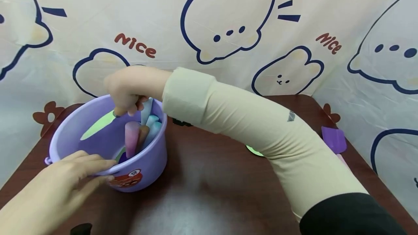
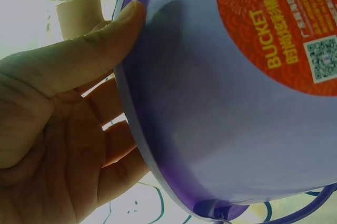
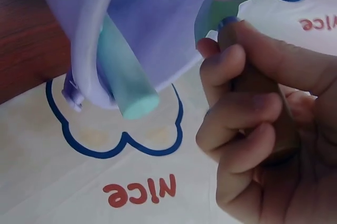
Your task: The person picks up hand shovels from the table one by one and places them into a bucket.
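Note:
In the head view a light purple bucket (image 1: pixel 155 168) stands at the left of the table. My left hand (image 1: pixel 70 178) grips its near rim, thumb on the outer wall and fingers inside, as the left wrist view also shows. My right hand (image 1: pixel 122 88) is above the bucket's far side, fingers curled round the brown handle (image 3: pixel 263 111) of a trowel. The trowel's light green blade (image 1: pixel 99 125) slants down into the bucket, pointing left. Inside stand several other handles: a pink one (image 1: pixel 132 137), a brown one (image 1: pixel 142 135) and light blue ones (image 1: pixel 152 133).
A purple shovel (image 1: pixel 334 139) with a pink handle lies at the table's right edge, partly behind my right arm. Part of a green object (image 1: pixel 254 151) shows beneath that arm. Small black things lie behind the bucket (image 1: pixel 181 122) and at the near edge (image 1: pixel 81 229). Printed curtains surround the table.

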`<state>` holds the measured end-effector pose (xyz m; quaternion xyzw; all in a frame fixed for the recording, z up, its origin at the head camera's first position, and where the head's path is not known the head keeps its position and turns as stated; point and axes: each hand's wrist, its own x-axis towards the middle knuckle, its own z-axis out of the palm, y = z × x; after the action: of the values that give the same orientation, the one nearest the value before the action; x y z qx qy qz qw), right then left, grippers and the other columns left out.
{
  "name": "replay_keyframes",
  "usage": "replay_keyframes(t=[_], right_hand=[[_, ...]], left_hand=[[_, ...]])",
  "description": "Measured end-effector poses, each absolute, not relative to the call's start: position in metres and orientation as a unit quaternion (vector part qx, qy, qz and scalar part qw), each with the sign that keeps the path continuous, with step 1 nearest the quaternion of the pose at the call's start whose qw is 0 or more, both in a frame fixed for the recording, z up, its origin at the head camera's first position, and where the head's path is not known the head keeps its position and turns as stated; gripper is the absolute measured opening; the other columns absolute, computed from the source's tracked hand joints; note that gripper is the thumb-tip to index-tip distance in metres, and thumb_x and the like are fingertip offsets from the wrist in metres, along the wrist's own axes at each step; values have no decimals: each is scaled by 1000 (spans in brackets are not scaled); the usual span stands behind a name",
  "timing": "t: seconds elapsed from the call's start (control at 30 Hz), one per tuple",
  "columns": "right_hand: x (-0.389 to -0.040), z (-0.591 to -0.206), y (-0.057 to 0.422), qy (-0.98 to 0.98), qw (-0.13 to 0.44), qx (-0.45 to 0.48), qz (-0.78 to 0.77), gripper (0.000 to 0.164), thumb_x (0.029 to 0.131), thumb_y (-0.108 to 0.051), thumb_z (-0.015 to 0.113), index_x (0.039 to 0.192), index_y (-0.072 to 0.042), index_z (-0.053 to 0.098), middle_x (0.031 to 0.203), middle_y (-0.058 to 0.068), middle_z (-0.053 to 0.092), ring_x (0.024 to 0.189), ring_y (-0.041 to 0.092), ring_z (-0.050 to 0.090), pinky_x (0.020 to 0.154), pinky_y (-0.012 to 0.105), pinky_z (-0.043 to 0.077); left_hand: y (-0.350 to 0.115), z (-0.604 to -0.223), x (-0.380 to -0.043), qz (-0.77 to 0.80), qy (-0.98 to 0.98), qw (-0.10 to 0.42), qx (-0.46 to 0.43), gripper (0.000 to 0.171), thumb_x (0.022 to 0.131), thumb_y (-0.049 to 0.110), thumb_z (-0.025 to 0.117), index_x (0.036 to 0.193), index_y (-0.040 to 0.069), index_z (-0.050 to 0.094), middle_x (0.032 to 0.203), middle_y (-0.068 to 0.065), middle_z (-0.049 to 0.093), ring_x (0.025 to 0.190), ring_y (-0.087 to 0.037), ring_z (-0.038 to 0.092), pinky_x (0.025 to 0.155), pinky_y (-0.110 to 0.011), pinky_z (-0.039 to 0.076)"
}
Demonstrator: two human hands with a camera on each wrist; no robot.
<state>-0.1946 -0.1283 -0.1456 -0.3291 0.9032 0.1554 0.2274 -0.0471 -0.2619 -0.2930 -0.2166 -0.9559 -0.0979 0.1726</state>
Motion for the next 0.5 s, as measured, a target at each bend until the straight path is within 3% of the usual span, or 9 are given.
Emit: replay_keyframes(t=[0.1, 0.23, 0.33, 0.5], right_hand=[[-193, -151, -134, 909, 223, -316, 156, 19, 95, -36, 63, 100, -18, 57, 65, -8, 57, 49, 7, 53, 47, 18, 42], [-190, -155, -138, 917, 207, -308, 148, 22, 95, -32, 63, 113, -23, 56, 91, -8, 55, 64, 6, 58, 51, 17, 43], [-188, -158, -140, 923, 190, -305, 141, 23, 94, -31, 65, 115, -26, 56, 99, -10, 57, 73, 7, 59, 56, 18, 45], [-183, -164, -143, 934, 154, -291, 138, 31, 93, -25, 66, 118, -37, 52, 107, -16, 58, 87, 8, 60, 76, 28, 45]], left_hand=[[-261, -293, -47, -105, -951, 184, -225, 39, 64, 15, 91, 93, 35, 74, 83, 28, 56, 77, 5, 45, 62, -12, 39], [-261, -293, -47, -106, -951, 185, -225, 39, 65, 14, 91, 93, 35, 74, 83, 28, 56, 77, 5, 45, 60, -16, 39], [-260, -293, -47, -107, -952, 182, -224, 37, 65, 15, 91, 93, 33, 75, 83, 27, 57, 77, 4, 45, 60, -18, 41], [-259, -293, -47, -111, -954, 174, -215, 36, 66, 16, 91, 93, 33, 75, 83, 25, 57, 78, 3, 45, 59, -17, 42]])
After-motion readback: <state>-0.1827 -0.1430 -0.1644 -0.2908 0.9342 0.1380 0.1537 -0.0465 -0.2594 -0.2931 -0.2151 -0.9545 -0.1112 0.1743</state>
